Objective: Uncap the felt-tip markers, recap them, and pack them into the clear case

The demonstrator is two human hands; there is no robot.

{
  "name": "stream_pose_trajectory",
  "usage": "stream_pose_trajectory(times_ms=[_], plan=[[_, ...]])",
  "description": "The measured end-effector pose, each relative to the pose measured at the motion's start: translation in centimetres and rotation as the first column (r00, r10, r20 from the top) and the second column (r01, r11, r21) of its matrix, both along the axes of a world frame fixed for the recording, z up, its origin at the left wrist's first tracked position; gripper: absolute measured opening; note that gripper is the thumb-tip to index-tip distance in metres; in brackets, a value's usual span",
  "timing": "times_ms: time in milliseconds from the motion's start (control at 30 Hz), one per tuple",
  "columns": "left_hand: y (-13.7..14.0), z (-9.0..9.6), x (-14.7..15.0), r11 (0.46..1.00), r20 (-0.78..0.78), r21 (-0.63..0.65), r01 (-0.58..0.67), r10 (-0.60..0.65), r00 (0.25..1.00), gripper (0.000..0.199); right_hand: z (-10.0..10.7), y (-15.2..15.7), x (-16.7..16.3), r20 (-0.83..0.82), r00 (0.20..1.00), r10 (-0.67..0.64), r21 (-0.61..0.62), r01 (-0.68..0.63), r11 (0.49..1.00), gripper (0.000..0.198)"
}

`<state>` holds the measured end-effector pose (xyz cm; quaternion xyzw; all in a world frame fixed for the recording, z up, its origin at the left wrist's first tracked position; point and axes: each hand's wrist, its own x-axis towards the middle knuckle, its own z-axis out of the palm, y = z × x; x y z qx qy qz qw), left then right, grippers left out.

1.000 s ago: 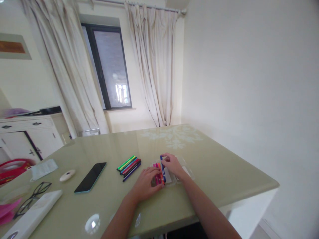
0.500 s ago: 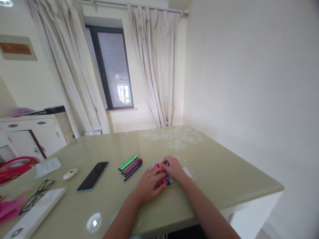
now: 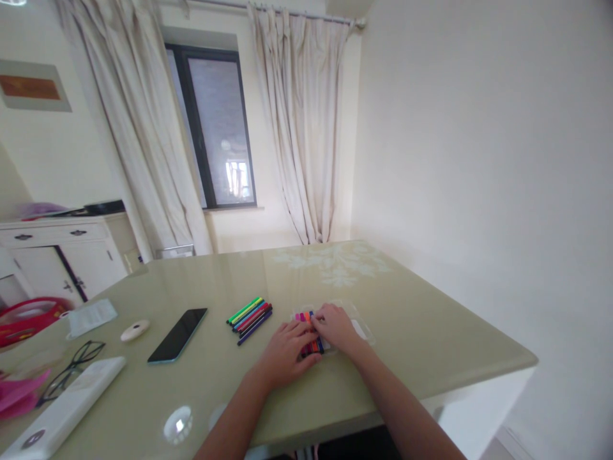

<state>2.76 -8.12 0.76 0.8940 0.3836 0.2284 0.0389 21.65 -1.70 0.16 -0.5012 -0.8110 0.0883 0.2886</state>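
Observation:
A clear plastic case (image 3: 364, 330) lies open on the table, with a row of coloured markers (image 3: 303, 316) in its left part; pink, orange and blue ends show. Across these markers rests my left hand (image 3: 286, 352), its fingers stretched out and thumb apart, near the case's left edge. My right hand (image 3: 335, 326) reaches over the case from the right. Its fingers are bent together, the tips on a marker at the right of the row; the hand covers most of that marker. Left of the case, a loose group of markers (image 3: 249, 319), green to purple, lies on the tabletop.
On the table (image 3: 412, 319) to the left are a black-screened phone (image 3: 178, 336), a cream oval object (image 3: 135, 330), a face mask (image 3: 92, 317), glasses (image 3: 71, 372) and a long white device (image 3: 67, 409). A wall (image 3: 479, 191) rises along the right side.
My right hand has lowered slightly, its fingers closer over the markers and nearer the left fingers. The left hand stays in place on the markers. The view has shifted a little.

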Motion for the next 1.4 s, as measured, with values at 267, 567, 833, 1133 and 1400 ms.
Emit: stream_pose_trajectory(times_ms=[267,567,833,1133,1400], plan=[[1.8,-1.0,-1.5,0.979,0.186,0.012,-0.204,0.198,0.962,0.035,-1.0,-0.6,0.6,-0.169,0.984,0.063,0.032,-0.058,0.998,0.025],[2.9,-2.6,-5.5,0.591,0.044,0.063,-0.804,0.804,0.594,0.017,-1.0,-0.5,1.0,-0.369,0.93,0.007,0.052,0.013,0.999,0.031],[3.0,-2.2,-2.8,0.877,0.148,-0.06,-0.477,0.48,0.865,0.021,-0.7,-1.0,0.7,-0.451,0.891,0.058,0.046,-0.041,0.998,0.019],[2.0,-1.8,-1.1,0.985,0.482,-0.049,-0.164,0.168,0.86,0.024,0.2,-1.7,0.5,-0.667,0.723,0.178,-0.027,-0.262,0.965,0.023],[1.9,-1.4,-1.3,0.976,0.514,-0.022,-0.217,0.197,0.835,0.027,-0.1,-0.6,0.8,-0.894,0.445,0.051,-0.085,-0.28,0.956,0.021]])
